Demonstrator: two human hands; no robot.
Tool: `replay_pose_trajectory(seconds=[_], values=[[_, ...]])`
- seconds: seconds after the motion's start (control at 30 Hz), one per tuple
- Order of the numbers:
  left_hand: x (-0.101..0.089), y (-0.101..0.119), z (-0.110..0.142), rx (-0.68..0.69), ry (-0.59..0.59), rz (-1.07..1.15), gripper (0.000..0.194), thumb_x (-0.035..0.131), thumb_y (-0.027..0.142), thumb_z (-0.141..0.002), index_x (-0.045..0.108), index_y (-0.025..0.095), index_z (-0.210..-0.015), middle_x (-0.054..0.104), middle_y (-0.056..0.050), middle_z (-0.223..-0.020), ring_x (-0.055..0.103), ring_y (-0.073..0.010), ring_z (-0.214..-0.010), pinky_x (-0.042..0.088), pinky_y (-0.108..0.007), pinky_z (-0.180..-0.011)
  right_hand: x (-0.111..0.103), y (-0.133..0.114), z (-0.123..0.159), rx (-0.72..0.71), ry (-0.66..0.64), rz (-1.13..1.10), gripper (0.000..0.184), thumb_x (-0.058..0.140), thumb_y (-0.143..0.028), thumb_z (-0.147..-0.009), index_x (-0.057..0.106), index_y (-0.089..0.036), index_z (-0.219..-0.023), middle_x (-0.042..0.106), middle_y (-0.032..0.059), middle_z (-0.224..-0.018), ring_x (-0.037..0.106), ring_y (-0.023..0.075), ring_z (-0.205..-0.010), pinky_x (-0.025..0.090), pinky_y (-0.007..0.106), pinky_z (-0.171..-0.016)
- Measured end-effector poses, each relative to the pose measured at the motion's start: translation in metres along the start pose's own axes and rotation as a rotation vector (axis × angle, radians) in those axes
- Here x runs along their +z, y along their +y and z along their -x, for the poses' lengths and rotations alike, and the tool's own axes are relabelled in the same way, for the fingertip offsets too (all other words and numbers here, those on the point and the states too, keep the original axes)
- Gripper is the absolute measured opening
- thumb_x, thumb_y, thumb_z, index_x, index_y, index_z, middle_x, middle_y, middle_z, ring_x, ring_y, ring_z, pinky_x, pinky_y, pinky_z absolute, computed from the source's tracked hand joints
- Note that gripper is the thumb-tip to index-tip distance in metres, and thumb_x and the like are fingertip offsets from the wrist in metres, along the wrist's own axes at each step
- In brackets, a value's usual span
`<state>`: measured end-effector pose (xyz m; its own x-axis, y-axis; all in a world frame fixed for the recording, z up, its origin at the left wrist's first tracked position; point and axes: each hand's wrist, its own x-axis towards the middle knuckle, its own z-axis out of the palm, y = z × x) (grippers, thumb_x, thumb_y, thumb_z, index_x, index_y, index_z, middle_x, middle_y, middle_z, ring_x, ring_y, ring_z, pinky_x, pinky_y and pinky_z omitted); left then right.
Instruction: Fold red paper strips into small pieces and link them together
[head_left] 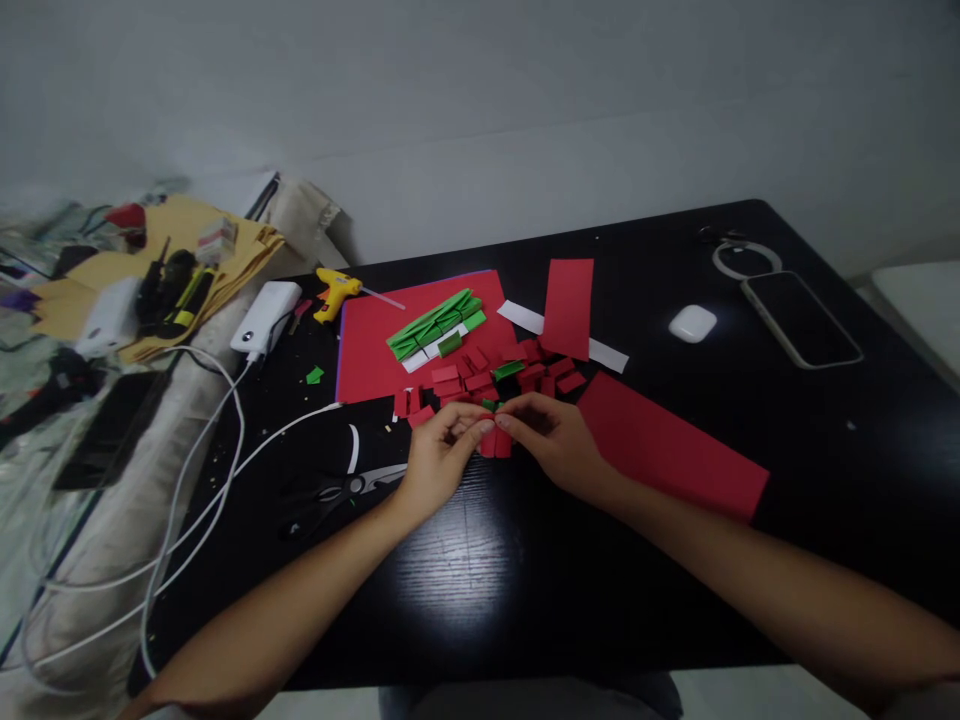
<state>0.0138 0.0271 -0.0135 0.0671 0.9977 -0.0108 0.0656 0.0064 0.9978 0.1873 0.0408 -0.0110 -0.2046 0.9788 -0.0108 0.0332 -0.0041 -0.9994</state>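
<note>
My left hand [441, 452] and my right hand [559, 440] meet at the middle of the black table, both closed in a pinch. Between their fingertips is a small folded red paper piece [496, 443], with bits of green at its top edge. Just beyond my hands lies a heap of small folded red paper pieces [474, 380], with a green folded piece [509, 370] among them. Farther back, a bundle of folded green paper strips [435, 326] rests on a large red sheet [367, 345]. Fingers partly hide the held piece.
Black-handled scissors [355, 486] lie left of my hands. A yellow glue gun [337, 292] and a white power bank [266, 315] with cables stand at the back left. Red paper [667, 445] lies under my right forearm. A phone [802, 318] and white earbud case [692, 323] are at right.
</note>
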Motion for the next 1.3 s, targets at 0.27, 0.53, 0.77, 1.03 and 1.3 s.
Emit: replay_pose_trajectory(seconds=[0.27, 0.53, 0.77, 1.03, 1.3], values=[[-0.0007, -0.0009, 0.0016, -0.005, 0.005, -0.025, 0.021, 0.072, 0.036, -0.085, 0.070, 0.016, -0.091, 0.069, -0.003, -0.076, 0.061, -0.0120, -0.065, 0.048, -0.024, -0.061, -0.0010, 0.0004, 0.0006, -0.006, -0.001, 0.048, 0.015, 0.071, -0.036, -0.085, 0.072, -0.021, -0.087, 0.072, 0.0012, -0.079, 0.066, 0.0164, -0.074, 0.053, 0.029, -0.068], [-0.0006, 0.0026, 0.0020, -0.001, -0.009, -0.030, 0.021, 0.071, 0.036, -0.086, 0.069, 0.015, -0.088, 0.067, -0.002, -0.072, 0.058, -0.0110, -0.061, 0.047, -0.023, -0.058, -0.0015, -0.0003, 0.0008, -0.006, -0.014, 0.051, 0.013, 0.070, -0.035, -0.085, 0.072, -0.021, -0.087, 0.071, 0.0007, -0.080, 0.066, 0.0164, -0.075, 0.053, 0.029, -0.069], [-0.0015, 0.0018, 0.0031, 0.008, -0.035, -0.042, 0.017, 0.069, 0.033, -0.088, 0.069, 0.016, -0.090, 0.067, -0.001, -0.075, 0.058, -0.0104, -0.065, 0.046, -0.022, -0.063, -0.0020, -0.0010, 0.0013, 0.004, -0.034, 0.067, 0.013, 0.069, -0.032, -0.086, 0.071, -0.020, -0.087, 0.070, 0.0009, -0.079, 0.064, 0.0151, -0.072, 0.050, 0.027, -0.066], [-0.0008, 0.0027, 0.0012, 0.021, -0.031, -0.068, 0.018, 0.069, 0.034, -0.087, 0.068, 0.016, -0.090, 0.066, -0.001, -0.076, 0.057, -0.0114, -0.067, 0.046, -0.023, -0.064, -0.0014, 0.0010, 0.0010, -0.012, -0.050, 0.023, 0.011, 0.068, -0.031, -0.087, 0.070, -0.020, -0.089, 0.070, 0.0008, -0.081, 0.065, 0.0146, -0.073, 0.051, 0.026, -0.067], [0.0001, 0.0053, 0.0003, 0.018, -0.004, -0.049, 0.020, 0.069, 0.036, -0.087, 0.066, 0.016, -0.089, 0.064, 0.000, -0.072, 0.056, -0.0114, -0.064, 0.044, -0.024, -0.061, -0.0007, 0.0026, 0.0010, -0.007, -0.010, -0.012, 0.011, 0.070, -0.031, -0.085, 0.068, -0.020, -0.087, 0.070, 0.0008, -0.081, 0.065, 0.0147, -0.075, 0.051, 0.027, -0.069]])
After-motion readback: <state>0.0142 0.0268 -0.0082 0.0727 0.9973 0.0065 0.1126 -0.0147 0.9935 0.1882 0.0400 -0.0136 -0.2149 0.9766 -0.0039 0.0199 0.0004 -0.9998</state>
